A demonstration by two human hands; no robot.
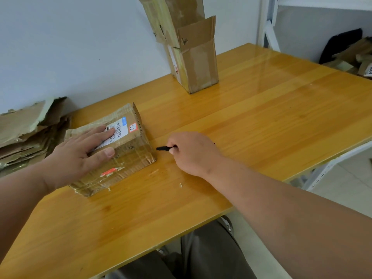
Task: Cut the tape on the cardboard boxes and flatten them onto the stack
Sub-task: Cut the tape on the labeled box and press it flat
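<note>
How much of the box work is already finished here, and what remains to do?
Done: a stack of flattened cardboard lies at the table's left edge. In hand: the left hand presses flat on the taped box, while the right hand grips a black cutter beside it. Left: this box and the upright boxes against the wall.

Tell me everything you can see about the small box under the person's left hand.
The taped box is a low, flat brown cardboard parcel lying closed on the wooden table, wrapped in glossy clear tape. A white barcode label and a small red-and-white sticker sit on top; another red sticker is on its near side. The left hand presses flat on its top. The right hand, gripping a black tool, is beside it.
</note>
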